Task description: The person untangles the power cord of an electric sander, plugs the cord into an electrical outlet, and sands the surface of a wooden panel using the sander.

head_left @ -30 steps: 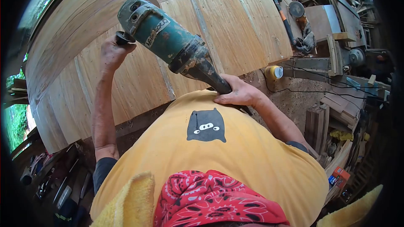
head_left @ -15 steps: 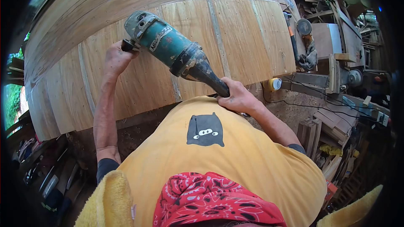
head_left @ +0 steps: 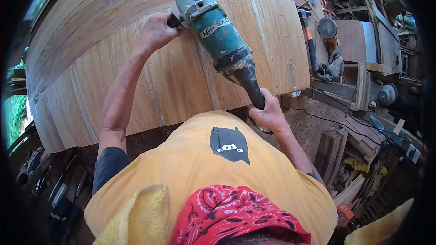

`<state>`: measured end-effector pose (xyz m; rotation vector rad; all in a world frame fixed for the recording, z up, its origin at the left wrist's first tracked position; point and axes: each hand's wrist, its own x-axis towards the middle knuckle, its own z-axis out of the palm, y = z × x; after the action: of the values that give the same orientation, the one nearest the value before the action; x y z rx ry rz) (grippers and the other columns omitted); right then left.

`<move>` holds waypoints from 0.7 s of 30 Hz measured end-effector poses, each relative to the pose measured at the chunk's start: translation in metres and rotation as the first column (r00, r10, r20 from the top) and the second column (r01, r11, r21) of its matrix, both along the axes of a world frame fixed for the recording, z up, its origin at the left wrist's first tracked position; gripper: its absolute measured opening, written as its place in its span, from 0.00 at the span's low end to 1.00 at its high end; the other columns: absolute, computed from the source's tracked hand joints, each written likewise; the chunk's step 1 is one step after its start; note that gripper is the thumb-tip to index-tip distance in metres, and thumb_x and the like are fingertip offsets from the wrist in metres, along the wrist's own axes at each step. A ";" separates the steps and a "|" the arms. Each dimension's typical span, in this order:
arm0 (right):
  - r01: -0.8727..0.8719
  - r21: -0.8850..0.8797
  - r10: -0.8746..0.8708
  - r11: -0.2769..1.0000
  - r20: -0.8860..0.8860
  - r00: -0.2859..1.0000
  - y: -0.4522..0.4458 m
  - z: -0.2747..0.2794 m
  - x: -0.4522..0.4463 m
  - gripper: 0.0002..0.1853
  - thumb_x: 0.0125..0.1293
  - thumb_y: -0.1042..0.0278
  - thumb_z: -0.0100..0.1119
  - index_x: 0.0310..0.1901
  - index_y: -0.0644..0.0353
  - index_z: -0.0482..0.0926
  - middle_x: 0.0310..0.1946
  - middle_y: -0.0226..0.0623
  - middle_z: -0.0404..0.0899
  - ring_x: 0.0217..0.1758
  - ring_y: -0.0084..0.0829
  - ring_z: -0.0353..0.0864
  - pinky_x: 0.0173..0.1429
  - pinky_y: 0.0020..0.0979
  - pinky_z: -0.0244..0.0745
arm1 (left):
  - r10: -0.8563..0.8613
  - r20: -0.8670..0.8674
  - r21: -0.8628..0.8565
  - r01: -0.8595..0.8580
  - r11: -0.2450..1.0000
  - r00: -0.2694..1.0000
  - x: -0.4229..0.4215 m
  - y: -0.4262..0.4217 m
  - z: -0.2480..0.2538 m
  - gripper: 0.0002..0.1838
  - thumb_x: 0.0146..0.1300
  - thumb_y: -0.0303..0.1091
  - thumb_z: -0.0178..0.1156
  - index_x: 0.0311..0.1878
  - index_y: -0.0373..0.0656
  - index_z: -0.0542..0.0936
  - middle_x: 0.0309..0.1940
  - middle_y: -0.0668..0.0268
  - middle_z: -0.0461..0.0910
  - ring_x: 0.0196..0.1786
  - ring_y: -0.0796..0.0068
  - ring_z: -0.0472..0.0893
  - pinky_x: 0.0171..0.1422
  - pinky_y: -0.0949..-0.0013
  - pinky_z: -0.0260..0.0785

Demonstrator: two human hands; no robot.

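A large teal and black angle grinder [head_left: 221, 36] lies over the curved wooden planking [head_left: 122, 77], its gear head pointing away from me. My left hand [head_left: 159, 31] is wrapped round the black side handle by the head. At the near end, my right hand [head_left: 269, 111] grips the black rear handle. The underside of the grinder is hidden, so I cannot tell whether its disc touches the wood. Pale filled seams run between the planks under the tool.
A hammer [head_left: 308, 38] with an orange and black handle and a smaller angle grinder [head_left: 330, 41] lie to the right. A black cord [head_left: 336, 122] runs along the right side. Wood offcuts [head_left: 356, 136] are piled there. Assorted tools [head_left: 56, 195] lie at lower left.
The grinder has moved to the right and farther from me across the planks, and is turned more upright in view. Both hands moved with it, keeping their hold.
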<state>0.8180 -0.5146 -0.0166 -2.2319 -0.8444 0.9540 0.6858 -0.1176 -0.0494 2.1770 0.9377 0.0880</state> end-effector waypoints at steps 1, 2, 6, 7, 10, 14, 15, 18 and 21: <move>0.025 0.015 -0.025 1.000 0.013 1.000 -0.005 0.000 0.007 0.19 0.58 0.69 0.68 0.50 0.63 0.78 0.30 0.51 0.82 0.34 0.48 0.86 0.44 0.40 0.80 | -0.033 0.004 0.013 0.033 0.999 0.999 0.017 -0.002 0.001 0.17 0.56 0.43 0.75 0.44 0.42 0.88 0.31 0.64 0.88 0.36 0.75 0.84 0.46 0.66 0.75; 0.048 0.031 -0.049 0.998 0.025 0.998 -0.009 0.000 0.013 0.19 0.58 0.69 0.68 0.50 0.63 0.78 0.30 0.51 0.82 0.34 0.47 0.86 0.44 0.39 0.80 | -0.065 0.008 0.027 0.065 0.998 0.998 0.035 -0.004 0.001 0.18 0.55 0.44 0.75 0.44 0.42 0.87 0.31 0.63 0.87 0.35 0.74 0.84 0.46 0.65 0.75; 0.242 0.034 -0.240 0.970 -0.057 0.969 -0.031 -0.009 0.035 0.16 0.58 0.71 0.67 0.47 0.64 0.78 0.28 0.41 0.80 0.31 0.30 0.80 0.41 0.34 0.78 | -0.196 0.023 0.194 0.188 0.963 0.980 0.115 -0.016 -0.005 0.17 0.56 0.44 0.72 0.43 0.42 0.87 0.33 0.56 0.87 0.38 0.59 0.87 0.45 0.58 0.77; 0.285 0.012 -0.283 0.959 -0.089 0.955 -0.037 -0.012 0.043 0.15 0.58 0.71 0.67 0.46 0.64 0.78 0.27 0.39 0.80 0.30 0.27 0.78 0.41 0.33 0.77 | -0.238 0.007 0.184 0.233 0.955 0.971 0.135 -0.022 0.002 0.16 0.58 0.38 0.63 0.49 0.48 0.88 0.44 0.52 0.88 0.49 0.47 0.87 0.55 0.51 0.79; 0.359 0.016 -0.355 0.933 -0.106 0.929 -0.047 -0.013 0.059 0.11 0.61 0.74 0.65 0.44 0.62 0.78 0.25 0.28 0.75 0.25 0.20 0.74 0.31 0.29 0.73 | -0.344 -0.073 0.355 0.347 0.868 0.936 0.191 -0.041 0.015 0.15 0.62 0.34 0.62 0.51 0.47 0.87 0.46 0.52 0.89 0.52 0.50 0.88 0.55 0.51 0.81; 0.429 0.086 -0.401 0.899 -0.231 0.886 -0.018 0.004 0.077 0.07 0.64 0.75 0.62 0.42 0.61 0.75 0.24 0.25 0.74 0.20 0.18 0.75 0.24 0.25 0.71 | -0.349 -0.109 0.430 0.361 0.828 0.931 0.234 -0.035 0.008 0.15 0.65 0.33 0.64 0.55 0.45 0.85 0.50 0.54 0.89 0.55 0.54 0.88 0.58 0.55 0.82; 0.414 0.079 -0.388 0.907 -0.227 0.893 -0.010 0.003 0.080 0.07 0.64 0.75 0.62 0.42 0.61 0.74 0.23 0.25 0.74 0.20 0.18 0.75 0.24 0.25 0.71 | -0.336 -0.118 0.430 0.353 0.831 0.935 0.237 -0.027 0.007 0.15 0.65 0.33 0.64 0.55 0.46 0.85 0.50 0.55 0.89 0.56 0.55 0.88 0.59 0.55 0.82; 0.345 0.099 -0.315 0.933 -0.231 0.920 0.021 -0.004 0.090 0.09 0.65 0.74 0.64 0.43 0.60 0.74 0.22 0.25 0.74 0.19 0.19 0.75 0.24 0.26 0.72 | -0.278 -0.071 0.487 0.277 0.828 0.958 0.227 0.011 -0.004 0.13 0.67 0.31 0.61 0.54 0.49 0.84 0.46 0.53 0.89 0.51 0.52 0.89 0.53 0.52 0.82; 0.219 0.004 -0.212 0.976 -0.230 0.950 0.066 -0.003 0.088 0.17 0.65 0.75 0.63 0.54 0.67 0.75 0.27 0.28 0.76 0.22 0.20 0.76 0.27 0.26 0.73 | -0.172 -0.109 0.553 0.204 0.808 0.979 0.194 0.058 -0.012 0.13 0.68 0.32 0.59 0.54 0.48 0.83 0.47 0.53 0.89 0.51 0.51 0.89 0.52 0.50 0.82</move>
<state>0.9063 -0.4482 -0.0192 -2.0876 -0.4969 1.0587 0.8795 -0.0597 -0.0610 2.8250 0.7801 0.2376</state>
